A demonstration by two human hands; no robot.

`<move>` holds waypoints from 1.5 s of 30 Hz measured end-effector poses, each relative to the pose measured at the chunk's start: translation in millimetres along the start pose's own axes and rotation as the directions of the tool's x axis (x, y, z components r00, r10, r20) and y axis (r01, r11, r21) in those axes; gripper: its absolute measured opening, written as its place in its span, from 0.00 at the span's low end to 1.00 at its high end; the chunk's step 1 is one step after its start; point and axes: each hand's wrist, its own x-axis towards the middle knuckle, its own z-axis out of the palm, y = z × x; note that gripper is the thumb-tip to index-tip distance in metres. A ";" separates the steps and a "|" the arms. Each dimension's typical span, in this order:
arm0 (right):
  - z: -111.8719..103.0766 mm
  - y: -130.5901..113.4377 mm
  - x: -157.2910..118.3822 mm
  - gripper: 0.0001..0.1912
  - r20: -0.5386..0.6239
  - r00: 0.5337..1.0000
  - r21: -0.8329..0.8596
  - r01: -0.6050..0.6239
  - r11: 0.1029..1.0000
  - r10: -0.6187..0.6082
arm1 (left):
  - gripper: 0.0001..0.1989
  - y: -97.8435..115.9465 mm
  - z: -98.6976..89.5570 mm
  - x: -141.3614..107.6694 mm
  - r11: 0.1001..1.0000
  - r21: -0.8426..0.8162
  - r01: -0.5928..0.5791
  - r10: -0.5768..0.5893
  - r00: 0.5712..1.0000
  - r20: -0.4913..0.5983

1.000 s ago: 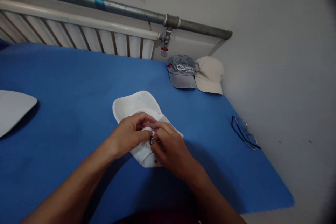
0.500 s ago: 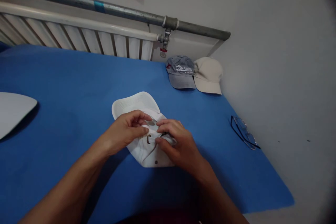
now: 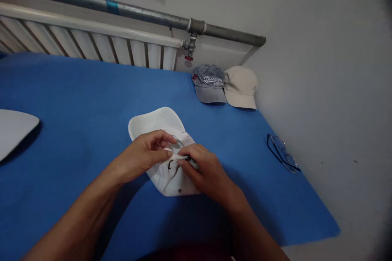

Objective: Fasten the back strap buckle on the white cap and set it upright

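A white baseball cap lies on the blue surface in front of me, its brim pointing away to the upper left and its underside showing. My left hand pinches the white strap at the cap's back opening between thumb and fingers. On the other side of that opening, my right hand is closed on the strap near a small dark buckle. Below the strap, a small brown curved mark shows on the cap. The right fingers partly cover the strap.
A grey cap and a beige cap sit side by side at the back right. Glasses lie near the right wall. A white rounded board-like object is at the left edge. A radiator and pipe run behind.
My right hand has closed its fingers more tightly around the strap by the buckle and shifted slightly left. The left hand keeps its pinch. The whole view has shifted a little.
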 end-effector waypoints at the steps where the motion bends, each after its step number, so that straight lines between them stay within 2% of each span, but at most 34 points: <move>1: 1.1 -0.7 -0.1 0.04 -0.004 1.000 -0.021 0.003 1.000 -0.003 | 0.14 -0.4 -0.8 0.4 1.000 0.019 -0.001 0.001 1.000 0.000; 3: 1.8 -1.5 -0.3 0.04 -0.007 1.000 -0.035 0.008 0.999 -0.008 | 0.15 -1.6 -3.4 1.4 0.997 0.074 0.005 -0.007 0.999 0.033; 5: 0.2 -1.1 -0.6 0.04 -0.020 1.000 -0.023 0.009 1.000 -0.009 | 0.17 -3.1 -6.8 2.2 0.993 0.120 -0.004 -0.011 0.993 0.120; 7: -3.2 0.3 -1.0 0.04 -0.043 0.999 -0.012 -0.003 1.000 0.003 | 0.19 -4.1 -10.0 2.4 0.988 0.152 -0.032 0.000 0.978 0.209; 9: -7.2 2.0 -1.8 0.05 -0.053 0.998 -0.010 -0.020 1.000 0.020 | 0.20 -4.4 -12.2 1.9 0.978 0.198 -0.066 0.016 0.969 0.245; 13: -13.3 4.2 -4.2 0.06 -0.051 0.998 -0.004 -0.045 0.999 0.045 | 0.16 -3.0 -13.4 0.7 0.915 0.367 -0.167 0.079 0.966 0.245; 17: -17.2 3.6 -6.2 0.04 -0.084 0.995 0.009 -0.061 0.998 0.062 | 0.10 0.2 -12.5 0.8 0.781 0.537 -0.320 0.254 0.947 0.195; 19: -19.1 2.8 -6.7 0.04 -0.106 0.992 0.021 -0.067 0.998 0.069 | 0.08 2.1 -11.0 0.4 0.732 0.587 -0.346 0.301 0.937 0.177; 21: -20.9 2.2 -7.2 0.03 -0.123 0.990 0.039 -0.070 0.997 0.074 | 0.06 3.6 -8.5 -0.7 0.719 0.612 -0.328 0.285 0.943 0.171; 24: -23.0 1.8 -7.8 0.03 -0.119 0.989 0.076 -0.083 0.994 0.092 | 0.08 3.8 -3.4 -2.7 0.730 0.630 -0.264 0.195 0.964 0.179; 29: -25.0 3.2 -8.7 0.05 -0.004 0.994 0.117 -0.111 0.987 0.112 | 0.10 4.1 -0.2 -5.8 0.790 0.589 -0.170 0.046 0.975 0.219; 32: -24.8 4.3 -8.9 0.02 0.051 0.992 0.137 -0.126 0.983 0.120 | 0.12 5.1 -2.2 -7.0 0.814 0.566 -0.131 -0.012 0.970 0.243; 39: -23.3 3.5 -6.2 0.05 -0.006 0.988 0.205 -0.148 0.968 0.152 | 0.13 1.6 -2.1 -5.5 0.773 0.604 -0.196 0.019 0.958 0.287; 45: -30.9 7.4 -6.6 0.05 -0.027 0.977 0.375 -0.188 0.908 0.213 | 0.13 9.3 -14.1 -7.7 0.844 0.505 -0.184 0.015 0.947 0.320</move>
